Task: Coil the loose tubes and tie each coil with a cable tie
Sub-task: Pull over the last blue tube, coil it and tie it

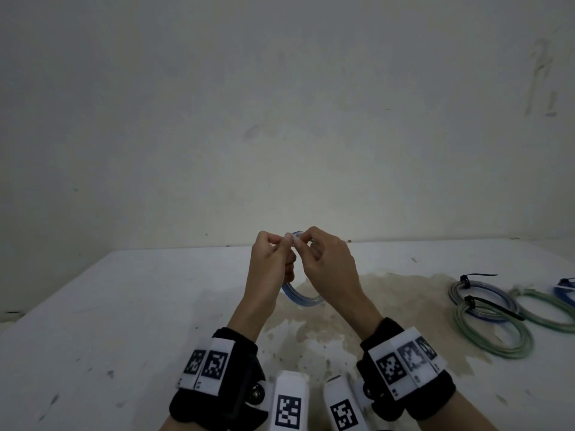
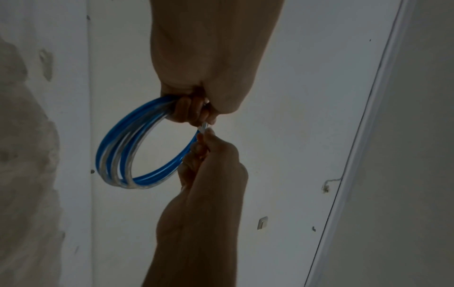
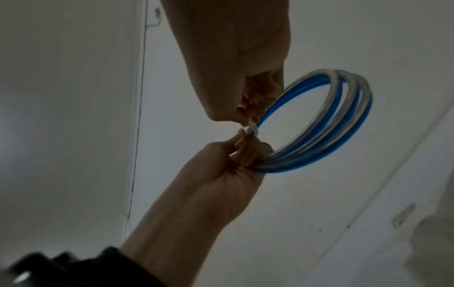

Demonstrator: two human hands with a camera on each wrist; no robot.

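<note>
A coil of blue and clear tube hangs in the air above the white table. My left hand grips the coil with curled fingers at its top. A thin white cable tie sits at the coil's top between both hands. My right hand pinches the cable tie with thumb and fingertips. In the right wrist view the left hand's fingertips also touch the tie. Whether the tie is closed round the tube is hidden by the fingers.
At the table's right lie several tied coils: a green one, a grey-blue one with black ties, another green one and a blue one at the frame edge. A brownish stain marks the table under my hands. A wall stands behind.
</note>
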